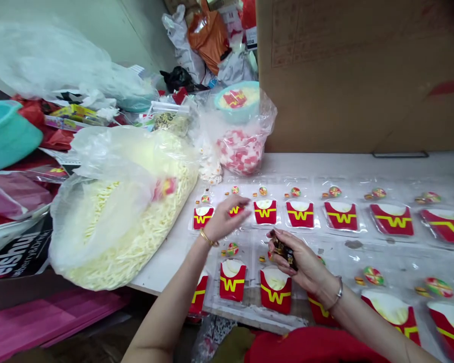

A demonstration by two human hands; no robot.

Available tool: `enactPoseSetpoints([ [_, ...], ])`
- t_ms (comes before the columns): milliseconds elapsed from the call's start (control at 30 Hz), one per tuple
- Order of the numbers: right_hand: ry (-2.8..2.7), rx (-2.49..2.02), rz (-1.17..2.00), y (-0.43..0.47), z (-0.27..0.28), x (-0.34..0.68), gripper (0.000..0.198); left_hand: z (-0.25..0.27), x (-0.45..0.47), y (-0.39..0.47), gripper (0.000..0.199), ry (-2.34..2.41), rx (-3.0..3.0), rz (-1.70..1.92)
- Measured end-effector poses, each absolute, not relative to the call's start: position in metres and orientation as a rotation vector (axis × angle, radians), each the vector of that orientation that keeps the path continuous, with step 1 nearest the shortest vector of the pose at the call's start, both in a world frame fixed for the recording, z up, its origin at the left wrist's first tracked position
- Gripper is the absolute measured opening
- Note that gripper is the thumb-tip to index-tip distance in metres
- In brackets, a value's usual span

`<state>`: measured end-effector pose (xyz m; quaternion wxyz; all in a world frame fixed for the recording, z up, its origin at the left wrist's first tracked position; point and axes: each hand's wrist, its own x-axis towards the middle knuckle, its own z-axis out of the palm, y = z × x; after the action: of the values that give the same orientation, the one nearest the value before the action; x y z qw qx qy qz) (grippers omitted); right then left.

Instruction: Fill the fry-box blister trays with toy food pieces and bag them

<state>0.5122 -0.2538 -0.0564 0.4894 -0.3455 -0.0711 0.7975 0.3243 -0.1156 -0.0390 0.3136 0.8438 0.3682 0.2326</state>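
Far out to the left of both hands, a blue tub (9, 136), and nearer but lower, a black bag (20, 247) with white letters above some pink sheets (60, 315). Between those and the left hand, a big clear bag (98, 136) slumped on the desk (306, 164), full of pale strips (147, 247), with a blurred red and yellow thing on its near side. Next, the left hand (230, 218), wrist ringed by a gold bracelet (207, 236), fingers loosely spread and slightly curled, with no hold on anything that shows; above the upper row of red cartons (265, 213), contact impossible to tell. Beyond the left hand, a bag of pink and white pieces (240, 151), with a light blue bowl (220, 107) above. To the right and a little nearer, the right hand (308, 262), half closed around small dark pieces (285, 252), too blurred to name, between thumb and fingers. Past its wrist, a silver bracelet (339, 295). Around and right of both hands, two rows of clear trays, each with a yellow-marked carton and most with a round colored disc (335, 191) visible. Beyond the right hand, a large cardboard box (363, 75).
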Motion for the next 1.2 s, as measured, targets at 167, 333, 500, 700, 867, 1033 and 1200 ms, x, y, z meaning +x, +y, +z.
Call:
enactPoseSetpoints([
  [167,-0.212,-0.863,1.888,-0.248,-0.060,0.509,0.024,-0.026,0.367,-0.173,0.016,0.793,2.225,0.516],
  [333,-0.159,-0.838,1.909,-0.248,-0.065,0.517,0.023,-0.055,0.358,-0.133,0.013,1.057,2.159,0.715],
  [500,-0.140,-0.792,1.910,-0.250,-0.067,0.524,0.020,-0.086,0.344,-0.052,0.011,1.493,2.213,0.781],
  [700,-0.208,-0.829,1.852,-0.247,-0.065,0.527,0.017,-0.101,0.350,-0.002,0.013,1.788,2.389,0.370],
  [867,-0.125,-0.751,1.846,-0.243,-0.066,0.533,0.028,-0.089,0.356,-0.020,0.016,1.712,2.469,0.454],
  [1033,-0.118,-0.739,1.822,-0.239,-0.066,0.535,0.038,-0.049,0.377,-0.098,0.018,0.959,2.362,0.558],
  [1200,-0.286,-0.902,1.697,-0.241,-0.068,0.527,0.041,-0.033,0.401,-0.157,0.010,0.888,2.142,0.430],
])
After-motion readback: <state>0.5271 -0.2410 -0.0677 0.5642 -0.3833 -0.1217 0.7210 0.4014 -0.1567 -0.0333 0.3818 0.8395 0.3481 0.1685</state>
